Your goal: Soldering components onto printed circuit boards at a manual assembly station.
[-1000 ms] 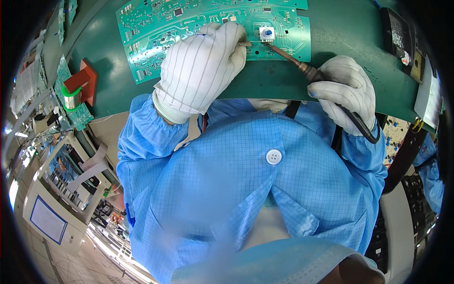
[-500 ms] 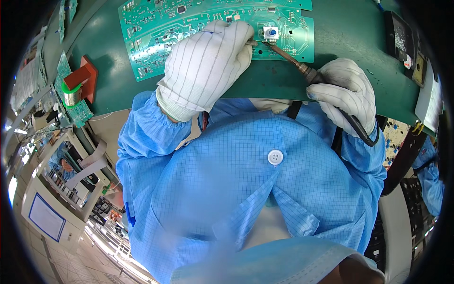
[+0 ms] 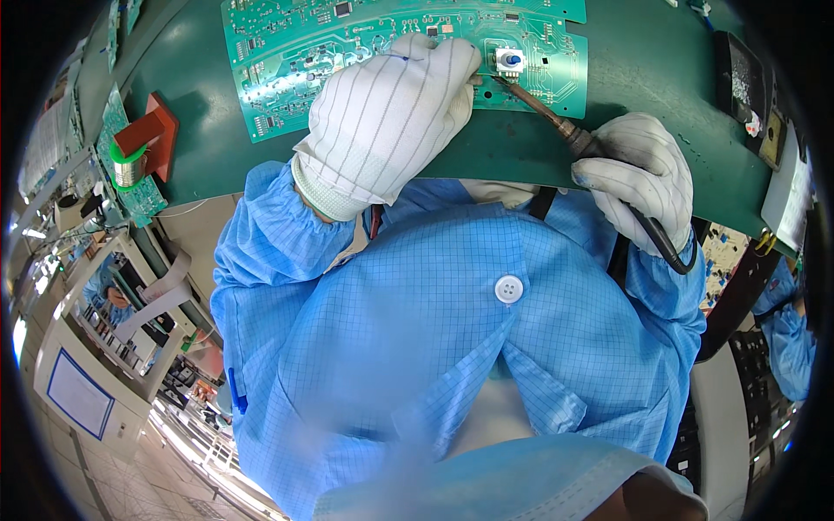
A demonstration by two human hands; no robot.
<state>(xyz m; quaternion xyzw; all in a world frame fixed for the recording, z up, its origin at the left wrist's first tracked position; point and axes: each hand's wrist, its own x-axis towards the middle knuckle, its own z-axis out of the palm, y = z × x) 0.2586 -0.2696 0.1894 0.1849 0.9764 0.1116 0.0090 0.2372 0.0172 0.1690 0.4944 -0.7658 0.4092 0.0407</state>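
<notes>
L hand [image 3: 387, 126], in white glove w/ dark pinstripes: back up, thumb + finger tips pressed together in a pinch; any item btwn tips too small to tell. Pos.: over lower mid. part of green PCB [image 3: 566, 80], tips just L of white sq. component [image 3: 502, 66].

R hand [image 3: 638, 174], same glove type, dark stain at knuckles: fingers wrapped around handle of soldering iron [image 3: 546, 111]. Iron slants up-L, tip at lower L of white sq. component, near its pin row; tip contact w/ PCB: cannot tell. Black cable [image 3: 667, 247] loops below R hand.

PCB: long, gently curved, flat on green tabletop [image 3: 651, 56], top edge cut off by view. SMD parts spread over L + mid. areas. White sq. component sits near R end, round blue shaft [image 3: 514, 60] facing up.

L side of tabletop: red stand [image 3: 163, 130] adj. to solder wire spool [image 3: 129, 172] w/ green flange; 2nd PCB [image 3: 143, 201] partly under spool.

R side: black tray [image 3: 738, 65] w/ pale flecks inside; small tan-framed block [image 3: 771, 139] next to it; white sheet-like item [image 3: 789, 195] nearer to operator.

Operator: blue grid-check smock [image 3: 391, 243], white 4-hole button [image 3: 508, 289] at front; lt. blue face mask [image 3: 486, 473] at bottom of view.

Surroundings: blue-framed sheet [image 3: 80, 393] on pale cabinet, lower L; co-worker's blue sleeve [image 3: 789, 347] at R rim.
</notes>
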